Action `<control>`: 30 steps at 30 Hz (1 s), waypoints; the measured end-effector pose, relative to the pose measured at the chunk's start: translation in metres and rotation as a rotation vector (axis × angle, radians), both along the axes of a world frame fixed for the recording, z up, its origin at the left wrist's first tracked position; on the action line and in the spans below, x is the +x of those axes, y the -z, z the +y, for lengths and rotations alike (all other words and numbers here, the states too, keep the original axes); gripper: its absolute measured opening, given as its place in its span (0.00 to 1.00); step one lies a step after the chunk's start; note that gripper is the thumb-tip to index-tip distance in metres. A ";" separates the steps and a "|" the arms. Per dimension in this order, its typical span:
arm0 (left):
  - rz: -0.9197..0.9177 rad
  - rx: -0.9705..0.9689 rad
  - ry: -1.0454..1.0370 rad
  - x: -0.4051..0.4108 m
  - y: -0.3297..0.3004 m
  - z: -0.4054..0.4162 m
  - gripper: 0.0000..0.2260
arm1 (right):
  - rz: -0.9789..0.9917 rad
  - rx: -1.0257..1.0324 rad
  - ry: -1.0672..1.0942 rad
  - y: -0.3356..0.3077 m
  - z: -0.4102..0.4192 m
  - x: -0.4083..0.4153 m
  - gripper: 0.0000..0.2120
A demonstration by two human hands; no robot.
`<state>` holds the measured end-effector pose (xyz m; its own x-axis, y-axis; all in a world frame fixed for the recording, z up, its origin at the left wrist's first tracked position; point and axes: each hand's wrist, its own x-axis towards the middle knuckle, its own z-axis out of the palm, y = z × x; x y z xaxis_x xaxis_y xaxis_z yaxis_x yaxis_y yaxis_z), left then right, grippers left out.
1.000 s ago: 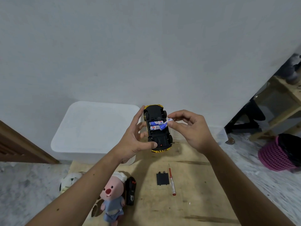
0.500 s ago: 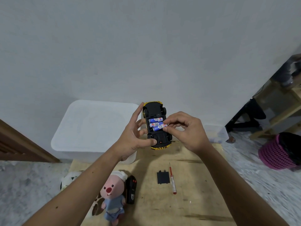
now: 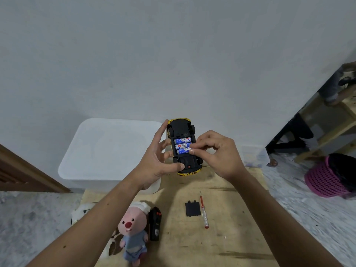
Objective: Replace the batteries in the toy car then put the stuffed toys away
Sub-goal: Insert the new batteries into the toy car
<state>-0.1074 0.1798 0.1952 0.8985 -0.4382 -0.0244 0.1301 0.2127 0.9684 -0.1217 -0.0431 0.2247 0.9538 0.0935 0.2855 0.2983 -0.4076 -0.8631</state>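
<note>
The left hand (image 3: 158, 164) grips the upturned car (image 3: 184, 147) while right fingertips (image 3: 192, 150) pinch the third battery (image 3: 184, 151) down. A half-seated cell could spring out — or the cover (image 3: 193, 209) won't close.

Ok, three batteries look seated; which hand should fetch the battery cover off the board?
The right hand. Its fingers only press the lowest battery, and the battery cover lies below it, beside the screwdriver. The left hand is gripping the toy car.
</note>
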 end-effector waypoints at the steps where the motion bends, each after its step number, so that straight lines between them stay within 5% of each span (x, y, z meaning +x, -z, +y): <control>1: 0.001 0.000 0.000 0.000 0.001 0.000 0.55 | 0.004 -0.019 -0.007 0.000 0.000 0.000 0.05; 5: 0.005 -0.010 -0.003 0.000 0.003 0.001 0.55 | 0.044 0.002 -0.027 0.001 -0.002 0.000 0.07; 10: 0.010 -0.022 -0.004 0.002 -0.001 0.002 0.55 | 0.314 0.407 0.039 -0.001 0.001 0.004 0.08; 15: -0.005 -0.017 0.000 0.007 -0.004 0.002 0.56 | 0.500 0.559 0.051 -0.006 0.001 0.011 0.12; 22: -0.018 0.009 0.021 0.008 -0.002 0.000 0.55 | 0.453 0.326 0.101 -0.004 -0.001 0.014 0.05; 30: -0.007 0.026 0.015 0.008 0.008 0.000 0.56 | 0.401 0.389 0.062 0.011 -0.001 0.007 0.06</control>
<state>-0.0998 0.1794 0.1870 0.8920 -0.4510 -0.0297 0.1262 0.1855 0.9745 -0.1150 -0.0444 0.2142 0.9951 -0.0055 -0.0985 -0.0987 -0.0433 -0.9942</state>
